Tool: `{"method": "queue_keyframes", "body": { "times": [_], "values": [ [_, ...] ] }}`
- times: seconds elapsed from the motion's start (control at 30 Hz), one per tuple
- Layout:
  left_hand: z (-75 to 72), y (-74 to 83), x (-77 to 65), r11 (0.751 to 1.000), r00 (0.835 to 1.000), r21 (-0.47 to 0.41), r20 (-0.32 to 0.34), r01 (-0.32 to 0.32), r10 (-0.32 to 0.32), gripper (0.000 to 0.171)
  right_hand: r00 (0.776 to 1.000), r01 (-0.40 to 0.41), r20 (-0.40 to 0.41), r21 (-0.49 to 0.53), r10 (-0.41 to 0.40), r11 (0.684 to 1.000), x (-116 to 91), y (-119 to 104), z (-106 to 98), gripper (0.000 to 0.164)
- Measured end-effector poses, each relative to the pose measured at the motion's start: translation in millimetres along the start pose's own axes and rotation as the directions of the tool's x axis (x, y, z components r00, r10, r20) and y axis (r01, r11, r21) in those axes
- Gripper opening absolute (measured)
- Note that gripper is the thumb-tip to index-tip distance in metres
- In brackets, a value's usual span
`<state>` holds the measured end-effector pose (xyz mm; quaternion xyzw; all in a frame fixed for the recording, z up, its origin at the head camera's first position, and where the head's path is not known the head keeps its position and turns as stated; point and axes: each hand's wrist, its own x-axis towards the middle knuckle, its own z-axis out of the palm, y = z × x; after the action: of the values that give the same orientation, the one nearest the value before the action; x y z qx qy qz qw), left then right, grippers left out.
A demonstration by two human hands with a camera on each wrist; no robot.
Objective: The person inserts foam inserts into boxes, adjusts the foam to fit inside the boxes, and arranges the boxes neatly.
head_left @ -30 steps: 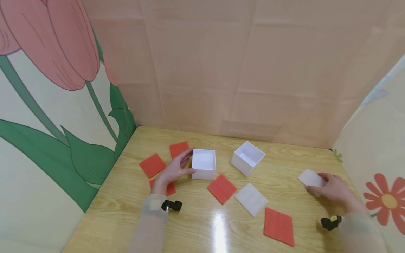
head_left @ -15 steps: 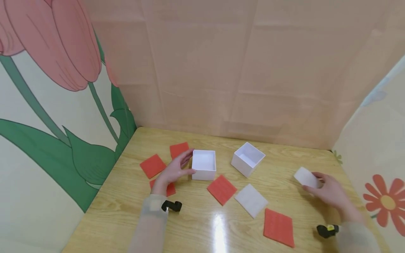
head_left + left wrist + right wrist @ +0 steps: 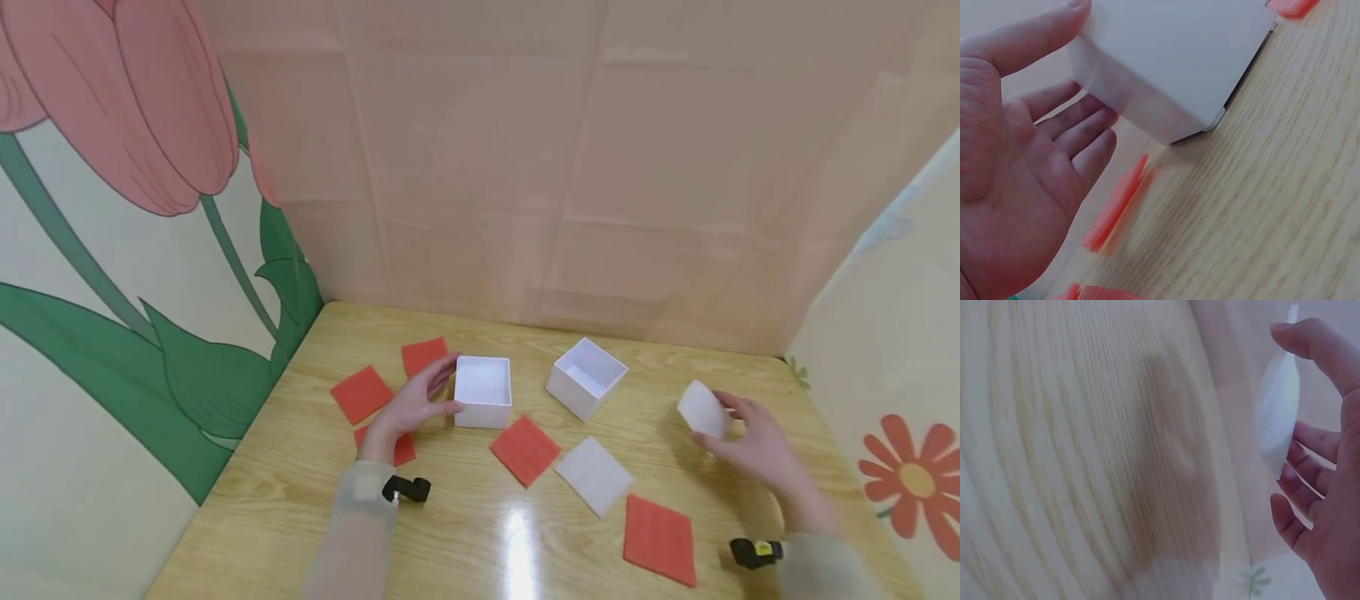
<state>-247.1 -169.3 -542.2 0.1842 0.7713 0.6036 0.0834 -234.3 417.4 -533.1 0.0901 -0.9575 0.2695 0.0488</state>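
Pinched between the thumb and fingers of my right hand (image 3: 753,437) is a thin, soft white square (image 3: 702,410), raised over the right part of the table. In the right wrist view the white square (image 3: 1280,406) is seen nearly edge-on and slightly bowed. My left hand (image 3: 416,404) holds a shallow white box (image 3: 483,415) at its left side, thumb at the front corner and fingers toward the back. That box stands on the table, open side up. In the left wrist view the thumb meets the edge of the white box (image 3: 1172,56).
A second white box (image 3: 581,387), turned cornerwise, stands right of the first. Red squares (image 3: 362,393) lie around the left hand. Another red square (image 3: 525,450), a flat white square (image 3: 595,475) and a larger red square (image 3: 660,539) lie nearer the front. Printed cloth walls enclose the table.
My right hand has moved left with the white square, which now tilts more upright. The left hand and both boxes have stayed in place.
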Motion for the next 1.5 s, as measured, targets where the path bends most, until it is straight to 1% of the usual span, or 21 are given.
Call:
{"method": "queue_keyframes", "body": {
  "times": [0.27,0.5,0.7,0.8,0.93,1.13,1.23,1.37,1.5],
  "values": [
    [3.2,-0.2,6.4,1.0,1.0,-0.009,-0.019,0.004,-0.004,0.093,0.993,0.105,-0.049,0.012,-0.105,0.994,15.2,-23.0,3.7,0.089],
    [7.5,1.2,11.9,0.999,0.998,0.001,-0.052,0.035,-0.035,0.095,0.981,0.183,-0.078,0.058,-0.179,0.981,26.5,-46.5,6.5,0.088],
    [8.7,2.3,13.0,0.999,0.997,0.005,-0.059,0.043,-0.042,0.094,0.967,0.239,-0.105,0.081,-0.23,0.968,25.4,-61.6,13.3,0.088],
    [8.7,1.8,13.2,0.999,0.997,0.003,-0.059,0.047,-0.046,0.093,0.966,0.244,-0.105,0.09,-0.235,0.966,25.4,-68.3,15.0,0.089],
    [8.3,0.7,13.1,0.999,0.998,-0.004,-0.056,0.035,-0.036,0.094,0.962,0.261,-0.106,0.098,-0.25,0.96,26.4,-78.5,17.3,0.089],
    [8.7,0.1,13.3,1.0,0.998,-0.005,-0.057,0.031,-0.031,0.094,0.938,0.339,-0.116,0.094,-0.328,0.936,28.0,-95.1,21.3,0.088],
    [9.7,0.0,13.5,1.0,0.998,-0.005,-0.056,0.026,-0.026,0.094,0.931,0.359,-0.109,0.088,-0.349,0.929,29.1,-101.6,23.7,0.088],
    [11.2,-0.8,14.6,1.0,0.998,-0.01,-0.052,0.022,-0.023,0.094,0.927,0.37,-0.099,0.082,-0.362,0.925,31.8,-106.9,27.4,0.088],
    [12.3,0.0,15.8,1.0,0.998,-0.01,-0.053,0.028,-0.029,0.094,0.926,0.376,-0.081,0.097,-0.369,0.922,35.1,-114.3,31.3,0.09]
  ]
}}
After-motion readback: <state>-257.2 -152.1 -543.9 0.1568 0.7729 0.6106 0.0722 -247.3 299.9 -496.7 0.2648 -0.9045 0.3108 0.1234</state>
